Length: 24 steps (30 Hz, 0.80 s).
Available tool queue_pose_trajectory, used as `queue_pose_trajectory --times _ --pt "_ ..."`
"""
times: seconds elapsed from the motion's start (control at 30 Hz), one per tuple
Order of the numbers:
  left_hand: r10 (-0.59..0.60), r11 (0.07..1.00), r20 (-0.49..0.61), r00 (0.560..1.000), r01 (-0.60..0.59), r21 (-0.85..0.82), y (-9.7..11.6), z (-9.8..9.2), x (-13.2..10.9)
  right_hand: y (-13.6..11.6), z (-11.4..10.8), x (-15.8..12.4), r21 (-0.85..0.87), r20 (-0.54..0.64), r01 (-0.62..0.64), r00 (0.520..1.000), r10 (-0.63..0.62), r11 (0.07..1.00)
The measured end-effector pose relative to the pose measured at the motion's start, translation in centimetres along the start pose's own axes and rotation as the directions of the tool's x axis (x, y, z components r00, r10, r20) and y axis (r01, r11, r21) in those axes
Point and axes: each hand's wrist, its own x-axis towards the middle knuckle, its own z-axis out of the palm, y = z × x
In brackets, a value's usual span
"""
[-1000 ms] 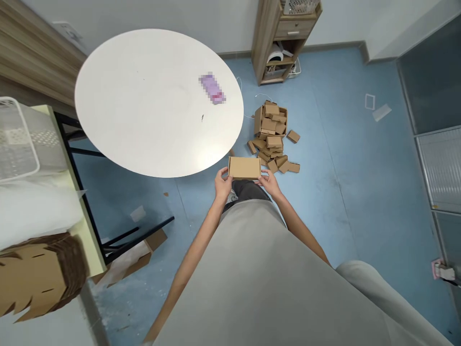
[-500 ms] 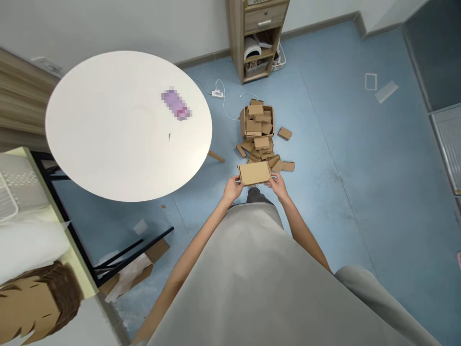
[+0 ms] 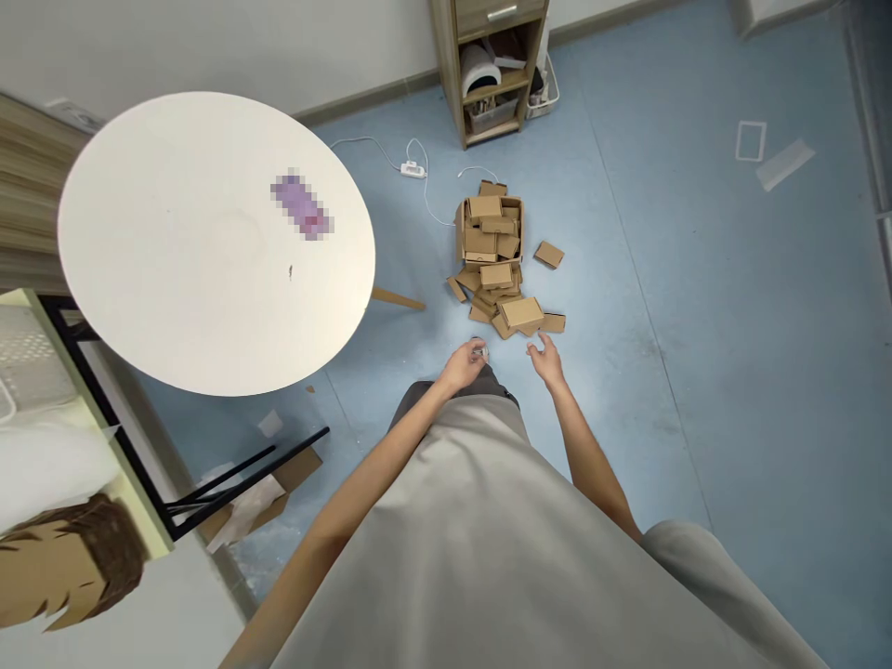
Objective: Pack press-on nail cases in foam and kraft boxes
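A small folded cardboard box (image 3: 522,311) lies at the near edge of a pile of similar boxes (image 3: 494,263) on the blue floor. My right hand (image 3: 545,358) hovers just below it with fingers spread and nothing in it. My left hand (image 3: 465,362) is a little to the left, fingers loosely curled and apart, holding nothing. Both hands reach out over my grey-clothed lap.
A round white table (image 3: 174,307) stands at the left with a blurred purple item (image 3: 301,206) on it. A wooden shelf unit (image 3: 488,65) is at the back wall, a power strip (image 3: 413,169) and cable on the floor. Stacked cardboard (image 3: 62,567) sits on a bench at the lower left.
The box that both hands held has left them and now lies on the pile. Both hands have opened and drawn apart. The view has shifted left and down.
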Motion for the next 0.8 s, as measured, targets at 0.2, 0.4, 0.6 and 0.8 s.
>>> queue_pose_trajectory --times 0.2,0.4,0.6,0.8 --pt "-0.087 0.987 -0.081 0.993 0.075 -0.144 -0.6 -2.3 -0.9 -2.0 3.2 0.0 0.110 0.171 -0.108 0.981 0.088 0.988" --pt "-0.045 0.950 -0.228 0.973 -0.029 -0.310 -1.9 -3.9 -1.3 -6.3 6.5 0.3 0.117 0.284 -0.114 0.956 0.077 0.987" --pt "-0.004 0.894 -0.333 0.943 -0.146 -0.423 -4.4 -7.7 -4.1 -14.3 10.7 -1.4 0.056 0.425 0.108 0.897 -0.122 0.993" --pt "0.045 0.801 -0.475 0.879 -0.316 -0.508 -10.0 -14.2 -9.3 -22.7 18.4 -7.1 0.099 0.560 0.315 0.767 -0.314 0.944"
